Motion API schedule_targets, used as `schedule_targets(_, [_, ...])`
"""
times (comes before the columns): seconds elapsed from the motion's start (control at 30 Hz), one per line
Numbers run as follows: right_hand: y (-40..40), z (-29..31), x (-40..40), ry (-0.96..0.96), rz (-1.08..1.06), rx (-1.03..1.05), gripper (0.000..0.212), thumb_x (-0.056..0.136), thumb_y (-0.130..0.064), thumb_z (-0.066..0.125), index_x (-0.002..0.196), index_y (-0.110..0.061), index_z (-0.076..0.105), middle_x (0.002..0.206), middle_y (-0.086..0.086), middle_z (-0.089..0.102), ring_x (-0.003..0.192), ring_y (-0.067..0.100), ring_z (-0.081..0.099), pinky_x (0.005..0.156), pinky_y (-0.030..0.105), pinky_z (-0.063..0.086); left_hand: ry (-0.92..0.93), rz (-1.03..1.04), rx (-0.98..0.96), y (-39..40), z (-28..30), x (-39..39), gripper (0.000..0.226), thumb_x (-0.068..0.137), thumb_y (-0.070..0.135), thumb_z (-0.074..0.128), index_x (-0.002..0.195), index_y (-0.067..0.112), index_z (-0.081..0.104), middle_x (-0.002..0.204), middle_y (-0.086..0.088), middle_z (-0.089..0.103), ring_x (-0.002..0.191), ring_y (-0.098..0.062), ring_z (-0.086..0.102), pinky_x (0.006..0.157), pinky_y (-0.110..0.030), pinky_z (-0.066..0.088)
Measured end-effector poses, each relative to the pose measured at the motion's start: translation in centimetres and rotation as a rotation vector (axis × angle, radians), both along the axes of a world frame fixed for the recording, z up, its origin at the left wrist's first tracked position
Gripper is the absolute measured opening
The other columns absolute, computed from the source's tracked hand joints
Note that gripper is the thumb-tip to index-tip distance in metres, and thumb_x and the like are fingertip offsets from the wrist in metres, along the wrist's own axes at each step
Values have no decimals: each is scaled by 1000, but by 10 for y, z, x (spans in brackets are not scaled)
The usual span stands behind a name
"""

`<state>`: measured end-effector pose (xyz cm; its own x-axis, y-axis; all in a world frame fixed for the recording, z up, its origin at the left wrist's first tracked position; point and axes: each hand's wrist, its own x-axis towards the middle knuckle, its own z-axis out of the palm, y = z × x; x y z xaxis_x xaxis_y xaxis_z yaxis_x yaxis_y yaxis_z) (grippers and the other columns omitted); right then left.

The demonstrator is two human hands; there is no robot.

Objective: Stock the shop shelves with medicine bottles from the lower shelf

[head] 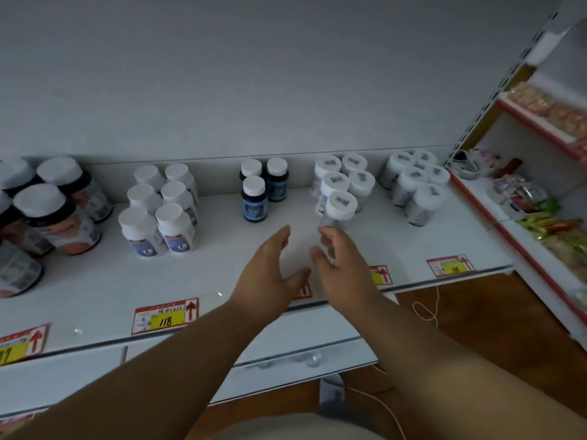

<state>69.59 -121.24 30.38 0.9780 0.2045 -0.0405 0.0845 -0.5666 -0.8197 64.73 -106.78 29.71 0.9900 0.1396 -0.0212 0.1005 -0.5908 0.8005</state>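
The white shelf [222, 281] carries groups of medicine bottles. Five white-capped bottles with grey cap stickers stand in a cluster, and the front bottle [341, 204] of that cluster is the nearest to me. My right hand [341, 265] hovers just in front of it, fingers loosely spread, with the fingertips at the bottle's base and nothing gripped. My left hand [270, 268] is beside it to the left, fingers straight and together, above bare shelf. Three dark bottles with blue labels [254, 198] stand just left of the hands.
Further left are white bottles with purple labels [158, 214] and large dark bottles [57, 214]. Another white-capped group [416, 185] stands at the right. Price tags [165, 315] line the shelf's front edge. A snack shelf [540, 217] adjoins on the right. A white cord [427, 309] hangs below.
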Motion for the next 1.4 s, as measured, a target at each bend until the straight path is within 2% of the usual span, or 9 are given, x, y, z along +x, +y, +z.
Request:
schedule_targets(0.1, [-18,-2,8,-75,-68,60,39,100,-33,52,138,-21,48,136,-2,55,125,12,52,107,39,43,8,-13,-53,-10,-2,17,83,87,44,69,155,31,23,154,9,37,137,-6,38,107,-20,30])
schedule_targets(0.23, [-47,2,31,-159,-185,140,36,102,-32,48,133,-15,51,126,-2,57,103,-2,53,93,10,41,31,53,-331,-34,4,45,73,90,57,49,154,34,24,157,11,33,140,-4,32,109,-25,28])
schedule_targets(0.37, [-74,13,79,-94,-157,158,44,104,-34,40,141,-11,45,137,4,50,112,6,46,100,22,34,56,286,-596,-64,8,83,55,101,53,32,153,35,29,157,14,32,143,-7,29,112,-26,22])
schedule_targets(0.63, [-84,10,155,152,18,233,60,104,-50,31,157,-24,21,161,-4,26,147,13,23,116,28,15,-18,473,-774,-87,7,138,51,104,45,36,153,30,32,143,17,41,125,1,34,102,-21,26])
schedule_targets(0.73, [-75,7,171,245,-32,294,87,79,-79,31,152,-31,30,148,-8,40,137,11,33,120,48,21,-31,511,-847,-85,5,152,51,104,43,39,152,27,35,137,17,43,124,-2,40,101,-23,30])
schedule_targets(0.83, [-67,1,183,343,-97,427,104,61,-88,31,152,-37,31,156,-12,35,142,10,32,120,47,21,-25,499,-924,-78,-2,168,51,100,48,46,148,31,42,144,12,50,125,-9,53,107,-33,41])
schedule_targets(0.93, [-61,4,187,350,-61,471,89,74,-81,35,149,-33,37,149,-13,45,137,10,40,117,43,27,19,433,-983,-78,-4,176,43,101,46,46,142,33,50,128,5,66,112,-15,66,98,-38,51])
schedule_targets(1.1, [-62,3,197,230,1,352,23,105,-40,35,119,-30,51,97,-21,54,99,6,53,92,28,33,8,350,-1000,-81,-7,180,40,105,34,38,144,37,46,128,4,66,114,-17,65,102,-41,49])
schedule_targets(1.4, [-60,-6,204,185,-25,336,23,105,-35,38,117,-26,55,100,-8,59,103,15,54,98,34,39,11,328,-998,-80,-12,181,37,106,35,37,142,42,45,120,9,69,107,-14,68,92,-35,53])
